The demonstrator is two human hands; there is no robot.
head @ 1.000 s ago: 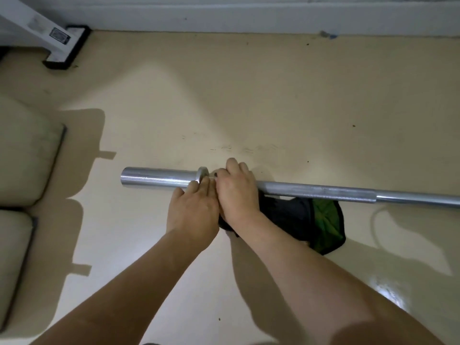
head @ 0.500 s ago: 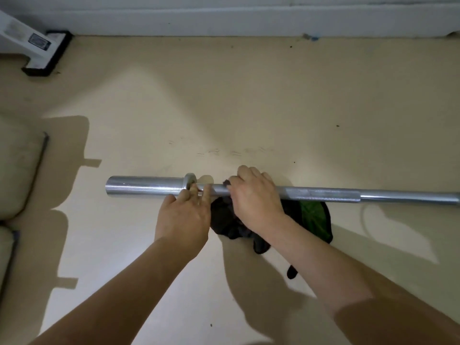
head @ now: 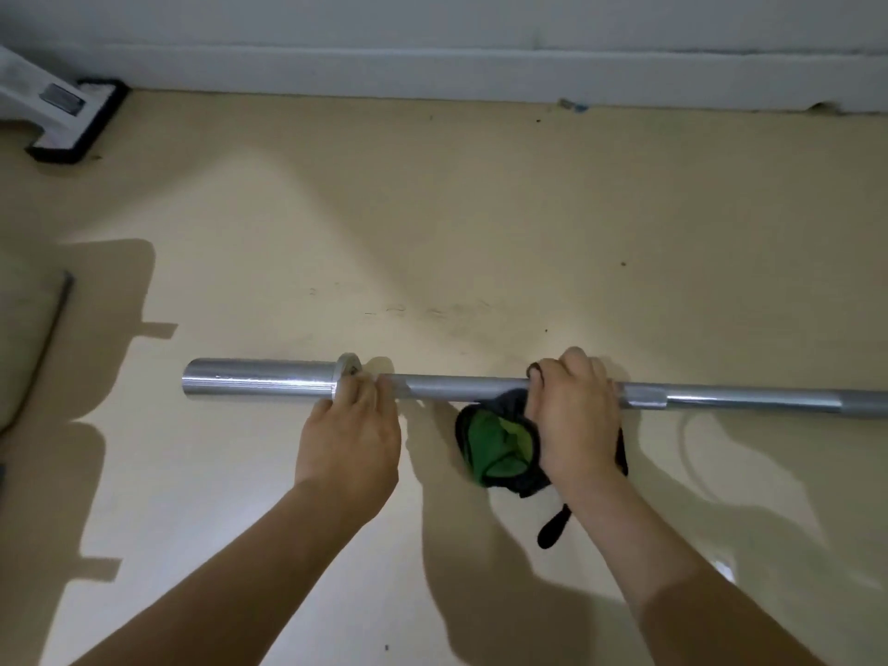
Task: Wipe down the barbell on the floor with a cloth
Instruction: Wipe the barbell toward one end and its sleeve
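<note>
The right hand (head: 574,420) is curled over the shaft of the barbell (head: 461,384), clamping a dark cloth (head: 497,447) with a green inner side against the metal; the cloth bunches out below and left of the palm, and a dark strap-like end trails on the floor behind the wrist. The left hand (head: 351,437) rests against the bar just beside the collar (head: 347,374), fingertips on the shaft; whether they wrap fully round it is hard to tell from this angle.

The barbell lies flat on the cream floor (head: 480,209), running from its thick sleeve (head: 259,383) on the left out past the right edge of view. Faint scuff marks (head: 423,310) sit on the floor just beyond the bar. Farther off, a white baseboard (head: 432,69) lines the wall, a white and black equipment foot (head: 72,122) stands in the far left corner, and a pale cushion (head: 29,338) lies at the left edge, well apart from the bar.
</note>
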